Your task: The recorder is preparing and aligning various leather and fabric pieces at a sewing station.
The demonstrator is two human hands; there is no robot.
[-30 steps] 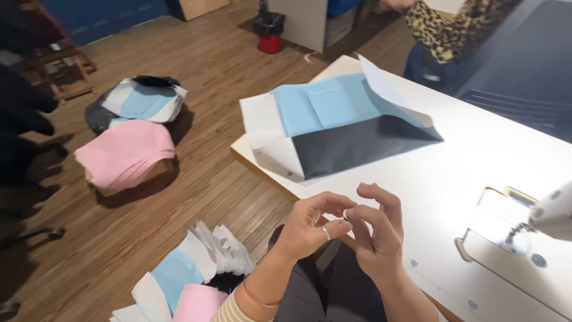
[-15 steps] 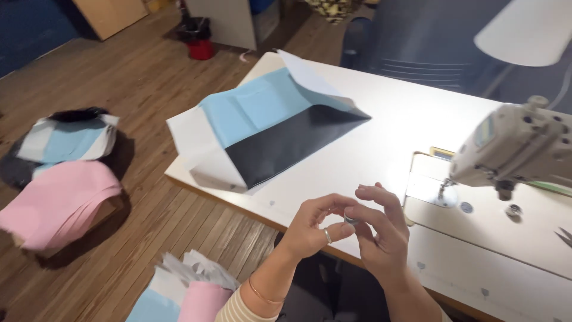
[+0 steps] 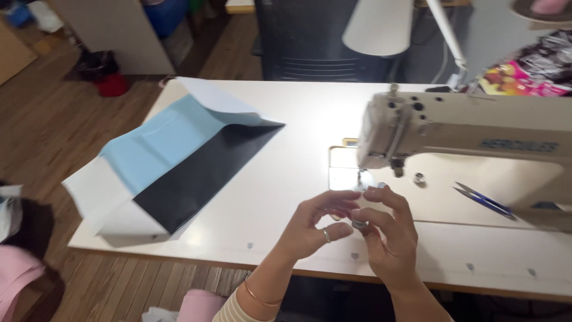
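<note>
Pinching a small metal bobbin [image 3: 359,223] between fingertips of left hand [image 3: 316,229] and right hand [image 3: 387,238], just in front of sewing machine [image 3: 465,134]. Could slip from so slight a hold and roll off white table [image 3: 286,179].

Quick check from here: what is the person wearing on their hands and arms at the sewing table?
Both hands are bare, no gloves. The left hand has a plain silver ring on one finger, a thin gold bangle at the wrist, and a striped sleeve further up. The right hand shows no jewellery or sleeve.
</note>
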